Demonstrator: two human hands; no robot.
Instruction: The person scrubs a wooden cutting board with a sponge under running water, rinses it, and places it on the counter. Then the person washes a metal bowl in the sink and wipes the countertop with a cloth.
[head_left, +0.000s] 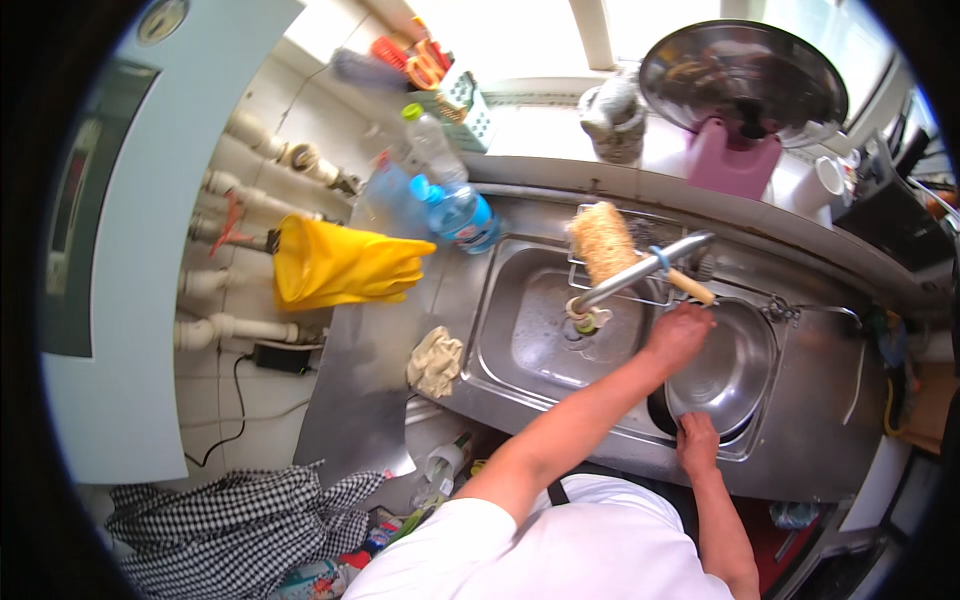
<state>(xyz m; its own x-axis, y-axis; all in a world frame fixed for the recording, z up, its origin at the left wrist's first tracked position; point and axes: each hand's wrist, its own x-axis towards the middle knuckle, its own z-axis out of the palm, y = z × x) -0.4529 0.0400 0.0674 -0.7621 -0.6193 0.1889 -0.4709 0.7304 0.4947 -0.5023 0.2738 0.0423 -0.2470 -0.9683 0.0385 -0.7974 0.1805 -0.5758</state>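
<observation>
A shiny metal basin (731, 367) sits tilted in the right-hand sink bowl (763, 439). My left hand (681, 337) reaches across the left bowl, its curled fingers at the basin's far left rim. Just beyond those fingers is a tan handle (690, 286); a gap or touch between them cannot be made out. My right hand (697, 442) grips the near rim, thumb side toward the inside. Over the left bowl (517, 322) slants a metal faucet spout (637, 279) with a blue band around it.
Behind the faucet, a fibrous tan scrubber (602, 238) rests on a wire rack (577, 276). A crumpled cloth (435, 361), yellow rubber gloves (349, 262) and a blue-capped bottle (461, 214) are to the left. A large metal bowl (746, 79) leans on the window ledge by a pink holder (733, 161).
</observation>
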